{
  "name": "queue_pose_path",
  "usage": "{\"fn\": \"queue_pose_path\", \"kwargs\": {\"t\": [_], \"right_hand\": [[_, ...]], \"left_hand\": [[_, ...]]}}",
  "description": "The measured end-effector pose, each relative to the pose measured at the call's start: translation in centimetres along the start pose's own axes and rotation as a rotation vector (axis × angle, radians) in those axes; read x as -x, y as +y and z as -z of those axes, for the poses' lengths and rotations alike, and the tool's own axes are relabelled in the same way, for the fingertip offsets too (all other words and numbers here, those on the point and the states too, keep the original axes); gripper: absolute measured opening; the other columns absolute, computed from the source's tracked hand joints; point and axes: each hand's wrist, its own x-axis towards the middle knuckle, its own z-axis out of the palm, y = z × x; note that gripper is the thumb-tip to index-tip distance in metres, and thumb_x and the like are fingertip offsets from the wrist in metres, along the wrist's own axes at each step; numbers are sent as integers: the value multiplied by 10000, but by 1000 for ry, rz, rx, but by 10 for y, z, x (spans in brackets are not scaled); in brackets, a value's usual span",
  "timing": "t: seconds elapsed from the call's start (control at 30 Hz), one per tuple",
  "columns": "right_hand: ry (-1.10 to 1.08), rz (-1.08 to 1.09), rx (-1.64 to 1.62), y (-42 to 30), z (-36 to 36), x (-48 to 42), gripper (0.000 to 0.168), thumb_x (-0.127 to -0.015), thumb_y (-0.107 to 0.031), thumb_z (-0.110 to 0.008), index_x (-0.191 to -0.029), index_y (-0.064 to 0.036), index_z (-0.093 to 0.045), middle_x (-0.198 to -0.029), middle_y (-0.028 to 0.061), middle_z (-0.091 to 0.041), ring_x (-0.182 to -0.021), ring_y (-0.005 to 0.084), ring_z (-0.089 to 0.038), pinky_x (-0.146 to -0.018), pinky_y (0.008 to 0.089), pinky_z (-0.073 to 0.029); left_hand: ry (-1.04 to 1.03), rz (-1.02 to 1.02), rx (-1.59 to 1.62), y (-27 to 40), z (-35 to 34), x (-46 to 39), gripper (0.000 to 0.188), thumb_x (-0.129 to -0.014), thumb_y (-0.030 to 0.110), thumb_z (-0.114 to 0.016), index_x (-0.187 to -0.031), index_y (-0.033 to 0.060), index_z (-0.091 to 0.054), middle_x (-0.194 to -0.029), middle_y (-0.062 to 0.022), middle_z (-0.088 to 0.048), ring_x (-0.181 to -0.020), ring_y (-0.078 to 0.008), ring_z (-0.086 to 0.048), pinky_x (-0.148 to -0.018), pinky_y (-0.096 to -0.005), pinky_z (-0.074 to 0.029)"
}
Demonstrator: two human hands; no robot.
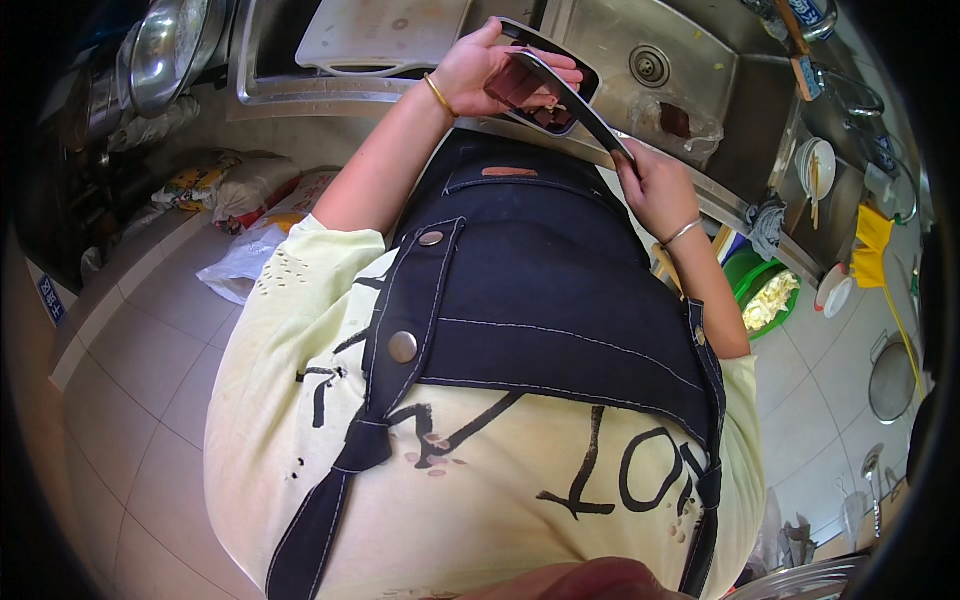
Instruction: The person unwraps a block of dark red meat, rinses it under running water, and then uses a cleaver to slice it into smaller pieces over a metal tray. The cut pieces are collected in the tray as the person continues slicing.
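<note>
My left hand (466, 75), palm up with its fingers stretched out, holds a dark reddish-brown soft block (513, 84), apparently blood curd, with cut lines across it. Gripped by its handle in my right hand (664, 193), a kitchen knife (583, 112) extends over my left palm, seen nearly edge-on. Its blade hides part of the block and fingers. Below both hands a dark rectangular tray (595, 84) rests at the sink's front edge. Small cut dark pieces (553, 117) lie in it.
A white cutting board (386, 34) lies left of the steel sink basin (600, 30). Inside the basin, a clear plastic bag (701, 139) holds another dark piece. Stacked bowls (816, 166) with chopsticks stand right. A green basin (757, 289) of pale food sits lower right.
</note>
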Motion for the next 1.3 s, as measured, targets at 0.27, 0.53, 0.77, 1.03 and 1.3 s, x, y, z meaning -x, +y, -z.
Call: {"fn": "queue_pose_path", "kwargs": {"t": [0.27, 0.53, 0.77, 1.03, 1.3], "right_hand": [[-76, -47, -74, 5, -9, -6, 206, -910, -244, -550, -988, -63, -607, -690, 209, -608, -678, 403, -600, -613, 474, -471], [-63, -179, -301, 11, -22, -8, 283, -918, -292, -558, -917, -15, -618, -670, 220, -586, -636, 398, -582, -594, 442, -450], [-277, -568, -885, 5, -6, -7, 296, -952, -282, -564, -924, 6, -626, -614, 53, -568, -518, 137, -461, -526, 319, -401], [-38, -120, -169, -10, -6, -4, 202, -913, -239, -551, -929, -49, -621, -676, 220, -594, -651, 406, -594, -597, 469, -462], [42, -13, -94, -6, -11, -3, 161, -913, -201, -568, -921, -45, -603, -639, 209, -553, -620, 405, -559, -561, 459, -426]], "left_hand": [[-28, -11, 104, -5, 10, 2, 971, -917, 683, -28, -1407, -115, -285, -1450, -282, -335, -1360, -369, -343, -1069, -432, -387], [219, -44, -311, -16, 33, 4, 364, -857, 65, -674, -1195, 16, -545, -1090, -90, -653, -982, -190, -659, -928, -317, -518], [139, -120, -275, -13, 43, 8, 396, -898, 32, -578, -1285, 20, -497, -1204, -94, -597, -1132, -202, -580, -1022, -316, -450], [33, -166, -219, -12, 54, 3, 452, -853, -41, -527, -1302, -3, -495, -1300, -137, -542, -1258, -239, -487, -1082, -346, -391], [0, -118, -275, -11, 58, 4, 475, -851, -14, -552, -1320, -20, -480, -1313, -168, -541, -1269, -269, -488, -1078, -346, -382]]}}
